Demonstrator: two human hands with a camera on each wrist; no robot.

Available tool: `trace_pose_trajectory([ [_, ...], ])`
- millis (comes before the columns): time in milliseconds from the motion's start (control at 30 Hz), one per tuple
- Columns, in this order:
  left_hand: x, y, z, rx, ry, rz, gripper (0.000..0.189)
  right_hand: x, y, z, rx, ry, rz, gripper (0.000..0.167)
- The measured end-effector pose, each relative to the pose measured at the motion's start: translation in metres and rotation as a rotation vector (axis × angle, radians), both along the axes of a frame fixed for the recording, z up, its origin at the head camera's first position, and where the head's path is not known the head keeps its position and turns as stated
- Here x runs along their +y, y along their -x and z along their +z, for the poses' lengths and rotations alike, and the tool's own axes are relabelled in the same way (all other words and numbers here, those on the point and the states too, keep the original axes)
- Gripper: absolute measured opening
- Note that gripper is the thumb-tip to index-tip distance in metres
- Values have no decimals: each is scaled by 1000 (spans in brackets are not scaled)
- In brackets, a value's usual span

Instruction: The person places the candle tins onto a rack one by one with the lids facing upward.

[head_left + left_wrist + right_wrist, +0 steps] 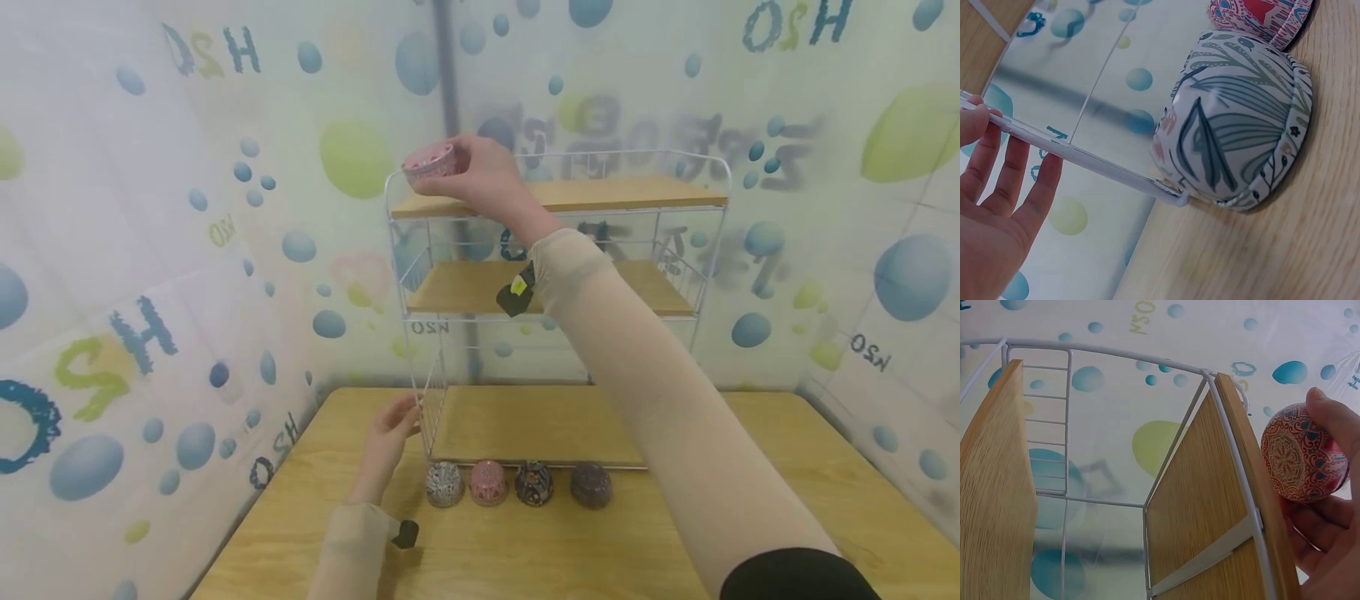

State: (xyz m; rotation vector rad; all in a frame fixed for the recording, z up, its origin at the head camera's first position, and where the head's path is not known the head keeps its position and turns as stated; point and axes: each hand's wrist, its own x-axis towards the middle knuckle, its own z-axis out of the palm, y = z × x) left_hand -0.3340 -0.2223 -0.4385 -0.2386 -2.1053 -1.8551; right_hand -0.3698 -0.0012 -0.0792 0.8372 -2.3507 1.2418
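My right hand (491,179) holds a small round pink-and-red patterned tin (433,162) between thumb and fingers. It is at the left end of the rack's top shelf (630,193). In the right wrist view the tin (1304,453) shows a rosette pattern, beside the edge of the wooden board. My left hand (390,429) pinches the white metal post (1091,156) of the rack, low on its left side. Before the bottom shelf, four-sided wire frame above, stand a white leaf-patterned tin (445,484), a pink tin (488,482), a dark floral tin (534,483) and a dark purple-grey tin (592,485).
The white wire rack has a wooden middle shelf (465,287) and a wooden bottom shelf (517,421). It stands on a wooden table (757,500). Walls with printed bubbles (82,467) close in at the back and both sides.
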Motion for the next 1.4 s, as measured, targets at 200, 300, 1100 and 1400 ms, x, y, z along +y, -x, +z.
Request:
trace_pose_trajectory([
  [200,2,-1,-1,18,-12,12,28,-3,1,-1,-4,-44,-21,59],
  [300,2,-1,0,15,-9,16,30,-4,2,-3,1,-61,-27,56],
  [1100,0,-2,0,20,5,12,30,-7,0,-4,-87,-287,-188,70],
  [1400,0,0,0,20,14,14,28,-8,0,-3,-73,-332,-249,69],
])
